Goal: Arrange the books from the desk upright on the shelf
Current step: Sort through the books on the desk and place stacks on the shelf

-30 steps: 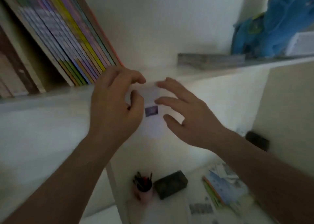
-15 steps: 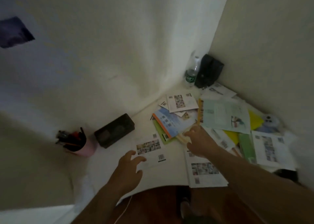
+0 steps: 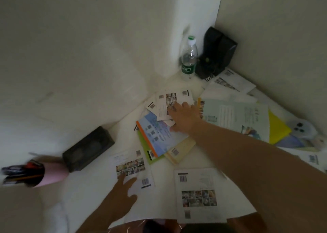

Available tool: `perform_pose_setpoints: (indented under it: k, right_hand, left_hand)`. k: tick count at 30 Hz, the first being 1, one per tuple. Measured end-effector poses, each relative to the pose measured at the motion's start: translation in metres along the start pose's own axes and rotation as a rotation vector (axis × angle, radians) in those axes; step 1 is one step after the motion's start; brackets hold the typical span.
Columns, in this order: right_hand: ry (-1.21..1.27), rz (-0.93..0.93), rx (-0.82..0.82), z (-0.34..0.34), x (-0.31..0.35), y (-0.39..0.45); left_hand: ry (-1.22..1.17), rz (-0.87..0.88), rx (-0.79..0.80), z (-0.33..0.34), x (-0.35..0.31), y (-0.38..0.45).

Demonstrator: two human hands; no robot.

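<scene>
Head view looks down at a white desk [image 3: 99, 193] in a corner, dim light, books scattered flat across it. Right hand [image 3: 185, 116] reaches far forward, fingers spread and fairly straight, resting on a white paperback with a photo grid and barcode [image 3: 169, 100]; the thumb side touches the light-blue book with an orange spine [image 3: 159, 137] below it; no clear grip visible. Left hand [image 3: 123, 195] sits near the desk's front edge, fingers extended, fingertips on a white booklet with a photo grid [image 3: 132, 167]; not curled round it. The hands are well apart. The blue book lies on a green-covered book [image 3: 145, 149] and just beside a cream book [image 3: 182, 149]. Another white book with a photo grid [image 3: 198, 195] lies at the front edge under the right forearm. To the right, a pale green book [image 3: 237, 116] overlaps a yellow one [image 3: 277, 130]. A clear plastic bottle with a green label [image 3: 189, 55] stands in the corner beside a black speaker [image 3: 217, 50]. A second black speaker [image 3: 88, 149] lies at left near a pink pen cup [image 3: 51, 176], which is blurred. All the books are on the desk; the shelf is out of frame.
</scene>
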State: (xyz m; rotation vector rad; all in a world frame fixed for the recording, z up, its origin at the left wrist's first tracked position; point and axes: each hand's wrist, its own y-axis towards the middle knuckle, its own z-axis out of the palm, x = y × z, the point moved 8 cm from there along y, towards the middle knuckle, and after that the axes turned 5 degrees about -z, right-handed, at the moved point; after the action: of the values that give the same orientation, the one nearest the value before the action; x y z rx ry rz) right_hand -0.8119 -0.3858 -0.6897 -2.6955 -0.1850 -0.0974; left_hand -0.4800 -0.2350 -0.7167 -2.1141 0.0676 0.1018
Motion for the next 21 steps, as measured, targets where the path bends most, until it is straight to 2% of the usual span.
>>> perform_pose_setpoints:
  k: [7, 10, 12, 14, 17, 19, 21]
  right_hand:
    - [-0.324, -0.219, -0.068, -0.015, 0.022, 0.002]
    - [-0.295, -0.216, -0.059, -0.024, 0.021, 0.0]
    - [-0.171, -0.302, -0.064, -0.03, 0.031, -0.003]
    - [0.049, -0.385, -0.148, -0.044, 0.051, -0.02]
    - [0.779, -0.308, -0.293, -0.064, 0.065, -0.058]
    - [1.215, -0.205, -0.236, -0.059, 0.071, -0.078]
    - [1.528, -0.14, -0.178, -0.05, 0.077, -0.09]
  left_hand:
    - [-0.102, -0.022, -0.093, -0.013, -0.002, -0.02]
    - [-0.209, -0.02, -0.18, -0.025, -0.012, -0.034]
    - [-0.328, -0.04, -0.238, -0.035, -0.016, -0.041]
    - [-0.481, -0.042, -0.296, -0.049, -0.022, -0.048]
    - [-0.817, 0.058, -0.372, -0.08, -0.037, -0.064]
    - [-1.065, 0.117, -0.367, -0.097, -0.043, -0.072]
    - [-1.227, 0.145, -0.34, -0.106, -0.043, -0.073]
